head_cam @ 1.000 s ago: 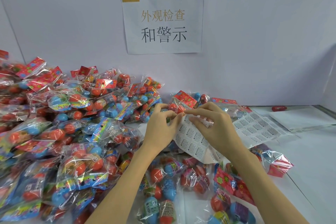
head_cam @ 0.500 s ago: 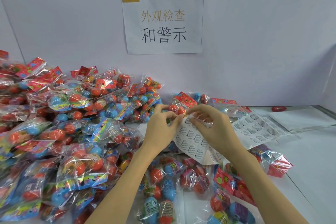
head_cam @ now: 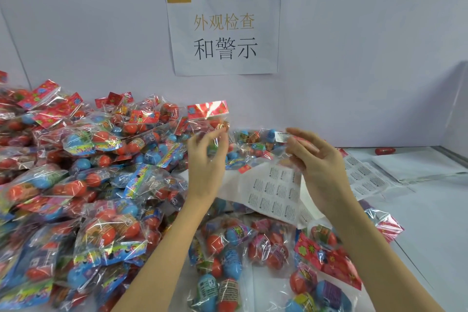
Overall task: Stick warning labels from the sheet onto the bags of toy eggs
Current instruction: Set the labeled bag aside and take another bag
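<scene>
Two hands raised: left hand point(head_cam: 206, 159) grips bag point(head_cam: 207, 119), right hand point(head_cam: 316, 159) pinches label point(head_cam: 281, 136).

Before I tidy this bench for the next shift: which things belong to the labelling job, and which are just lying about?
In the job:
- peeled label, pinched by the right hand
- lifted bag in the left hand
- label sheet
- pile of bags

Lying about:
- loose red egg
- wall sign

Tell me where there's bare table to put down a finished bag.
Bare table lies right of the label sheet, running toward the near right edge, past the white papers. Left and centre are crowded with the heap of bags; more bags cover the near middle.
</scene>
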Available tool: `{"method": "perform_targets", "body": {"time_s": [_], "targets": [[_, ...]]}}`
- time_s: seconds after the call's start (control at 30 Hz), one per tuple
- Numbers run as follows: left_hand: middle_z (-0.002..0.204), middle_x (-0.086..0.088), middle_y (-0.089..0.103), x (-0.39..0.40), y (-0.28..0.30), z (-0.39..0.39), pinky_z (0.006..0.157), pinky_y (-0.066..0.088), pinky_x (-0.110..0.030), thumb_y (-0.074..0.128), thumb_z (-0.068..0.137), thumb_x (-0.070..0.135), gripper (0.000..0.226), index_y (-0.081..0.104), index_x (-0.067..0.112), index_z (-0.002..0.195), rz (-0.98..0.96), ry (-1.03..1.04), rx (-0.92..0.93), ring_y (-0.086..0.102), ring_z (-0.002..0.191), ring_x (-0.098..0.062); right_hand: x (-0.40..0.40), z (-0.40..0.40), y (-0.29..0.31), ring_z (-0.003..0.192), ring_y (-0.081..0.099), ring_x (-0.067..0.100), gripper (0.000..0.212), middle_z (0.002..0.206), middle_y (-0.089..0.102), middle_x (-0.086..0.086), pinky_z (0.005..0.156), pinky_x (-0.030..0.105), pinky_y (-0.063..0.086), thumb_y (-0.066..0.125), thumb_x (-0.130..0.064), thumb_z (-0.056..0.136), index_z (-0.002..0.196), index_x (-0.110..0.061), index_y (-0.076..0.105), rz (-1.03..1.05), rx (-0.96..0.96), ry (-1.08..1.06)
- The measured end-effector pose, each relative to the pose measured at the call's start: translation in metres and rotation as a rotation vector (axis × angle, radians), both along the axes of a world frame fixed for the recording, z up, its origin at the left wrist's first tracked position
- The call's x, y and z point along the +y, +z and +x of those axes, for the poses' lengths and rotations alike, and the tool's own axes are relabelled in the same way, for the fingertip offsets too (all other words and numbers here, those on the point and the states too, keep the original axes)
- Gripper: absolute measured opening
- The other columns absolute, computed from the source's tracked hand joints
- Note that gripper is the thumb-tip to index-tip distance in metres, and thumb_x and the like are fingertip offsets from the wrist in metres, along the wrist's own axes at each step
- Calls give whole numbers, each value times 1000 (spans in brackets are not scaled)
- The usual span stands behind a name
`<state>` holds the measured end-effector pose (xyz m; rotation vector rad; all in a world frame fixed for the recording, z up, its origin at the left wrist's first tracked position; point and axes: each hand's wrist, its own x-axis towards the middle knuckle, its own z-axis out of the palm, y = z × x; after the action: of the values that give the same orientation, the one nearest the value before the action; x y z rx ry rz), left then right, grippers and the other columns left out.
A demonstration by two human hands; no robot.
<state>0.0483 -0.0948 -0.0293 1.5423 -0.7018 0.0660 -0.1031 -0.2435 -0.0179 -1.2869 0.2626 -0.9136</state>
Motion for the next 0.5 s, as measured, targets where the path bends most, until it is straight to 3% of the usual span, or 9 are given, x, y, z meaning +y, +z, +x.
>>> {"method": "perform_targets", "body": {"time_s": [0.07, 0.17, 0.33, 0.5], "targets": [[135, 9, 61, 5, 2, 5, 109, 49, -27, 63, 104, 20, 24, 75, 36, 119, -119, -39, 46, 59, 123, 0, 1, 1, 1, 77, 68, 11, 40, 89, 76, 3, 75, 19, 57, 80, -24, 85, 124, -23, 76, 27, -33, 27], [123, 10, 74, 5, 3, 4, 105, 56, -46, 62, 101, 1, 37, 81, 32, 110, -250, -193, 209, 72, 115, -23, 4, 2, 2, 84, 72, 17, 46, 95, 76, 9, 80, 22, 60, 80, -21, 85, 130, -25, 74, 58, -74, 105], [128, 10, 72, -1, 1, -5, 96, 62, -43, 66, 93, -10, 49, 76, 29, 120, -226, -336, 137, 74, 113, -21, 19, 10, -2, 86, 74, 18, 40, 84, 73, 2, 77, 22, 59, 78, -13, 91, 130, -19, 70, 5, -55, 137], [133, 7, 70, -6, -1, -15, 94, 62, -42, 75, 91, -3, 48, 71, 29, 128, -201, -414, 83, 70, 121, -21, 23, 13, -9, 92, 76, 28, 34, 84, 75, 2, 81, 31, 61, 78, -17, 94, 126, -27, 70, -142, 14, -9]]}}
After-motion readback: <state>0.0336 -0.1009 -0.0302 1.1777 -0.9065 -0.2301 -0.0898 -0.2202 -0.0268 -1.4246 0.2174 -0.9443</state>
